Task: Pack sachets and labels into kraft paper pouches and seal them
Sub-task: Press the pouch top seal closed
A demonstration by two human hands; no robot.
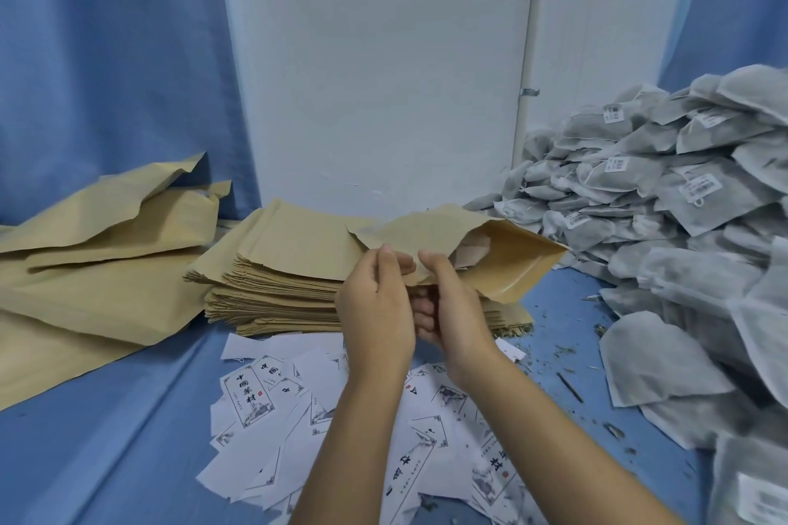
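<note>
Both hands up mid-scene, holding 1 kraft pouch (514, 264) above the pouch stack (277, 269), not touching it as far as we can tell. Left hand (377, 311) pinches the pouch's near-left edge, thumb on top, fingers curled under. Right hand (452, 311) grips the same edge just beside it; its fingertips are hidden behind the paper.

Pouch: matte tan paper, front panel creased and bowed up, mouth gaping right, smoother lining inside. Something pale sits in the mouth; we can't tell what it is.

Stack: flat, thin, fanned edges, near-right corner hidden by the hands. Big crumpled kraft sheets (98, 269) at left, cut off by the frame.

Sachets (639, 192): grey fibrous non-woven, soft pillow shapes, white tags with strings, heaped at right and running out of frame; tag print unreadable.

Labels (256, 396): white slips, black calligraphy and ink drawings, scattered near, partly under our forearms.

Worktop covered in wrinkled blue cloth (106, 439), with dry plant crumbs (550, 337).
</note>
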